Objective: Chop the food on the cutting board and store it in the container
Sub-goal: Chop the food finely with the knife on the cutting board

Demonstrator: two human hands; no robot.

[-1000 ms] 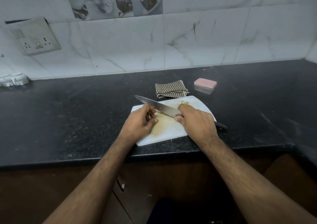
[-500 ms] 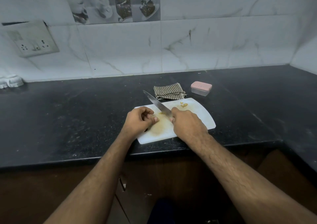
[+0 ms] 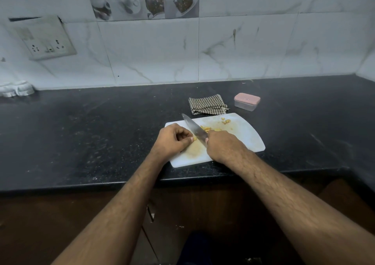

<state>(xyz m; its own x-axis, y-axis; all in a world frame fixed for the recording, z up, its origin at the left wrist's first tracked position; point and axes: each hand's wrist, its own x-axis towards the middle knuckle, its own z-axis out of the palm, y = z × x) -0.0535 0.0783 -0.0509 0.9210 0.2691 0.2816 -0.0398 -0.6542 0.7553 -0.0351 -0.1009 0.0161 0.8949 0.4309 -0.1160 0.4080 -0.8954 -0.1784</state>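
A white cutting board [image 3: 248, 137] lies near the front edge of the black counter. My right hand [image 3: 224, 146] grips the handle of a large knife [image 3: 195, 128], whose blade points up and to the left across the board. My left hand [image 3: 172, 141], fingers curled, pinches a small yellowish piece of food [image 3: 194, 138] right beside the blade. Cut yellow bits [image 3: 209, 129] lie behind the blade, and a few more pieces [image 3: 225, 121] sit near the board's far edge. A small clear container with a pink lid [image 3: 246, 101] stands shut behind the board to the right.
A folded checked cloth [image 3: 207, 104] lies just behind the board, left of the container. A socket panel [image 3: 43, 39] is on the tiled wall at the left. White objects [image 3: 17, 88] sit at the counter's far left. The counter [image 3: 81, 135] turns a corner at the right.
The knife blade has swung from lying across the board to pointing further away, up-left. My right hand has shifted left, towards the left hand. More cut yellow bits show behind the blade.
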